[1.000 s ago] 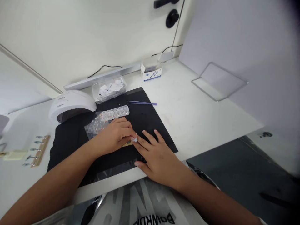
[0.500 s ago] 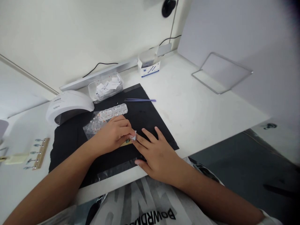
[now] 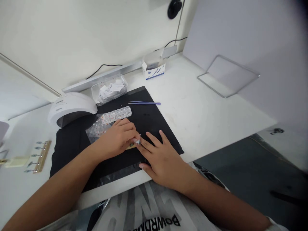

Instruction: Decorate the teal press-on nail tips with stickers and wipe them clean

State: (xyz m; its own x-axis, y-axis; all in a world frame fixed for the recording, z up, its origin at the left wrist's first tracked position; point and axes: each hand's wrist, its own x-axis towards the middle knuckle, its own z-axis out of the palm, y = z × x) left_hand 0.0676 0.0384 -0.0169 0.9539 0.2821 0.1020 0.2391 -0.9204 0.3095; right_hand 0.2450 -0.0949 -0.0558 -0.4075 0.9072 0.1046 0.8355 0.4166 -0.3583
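Note:
My left hand [image 3: 117,139] rests on the black mat [image 3: 149,123] with its fingertips pinched on a small white pad [image 3: 138,140]. The pad touches the fingertips of my right hand [image 3: 160,159], which lies flat on the mat with its fingers spread. A small tan piece [image 3: 131,145] peeks out under my left fingers. Just behind my left hand lie a clear bag of nail tips [image 3: 96,130] and a clear strip box of nail tips [image 3: 117,114].
A white nail lamp [image 3: 71,107] stands at the mat's back left. Behind it sit a clear tub of white wrappers [image 3: 109,88] and a small pad box [image 3: 154,70]. Purple tweezers [image 3: 144,103] lie on the mat. A nail stand holder [image 3: 38,155] lies far left, a wire frame [image 3: 228,77] at right.
Both hands keep their pose on the mat. Only the camera view has shifted slightly.

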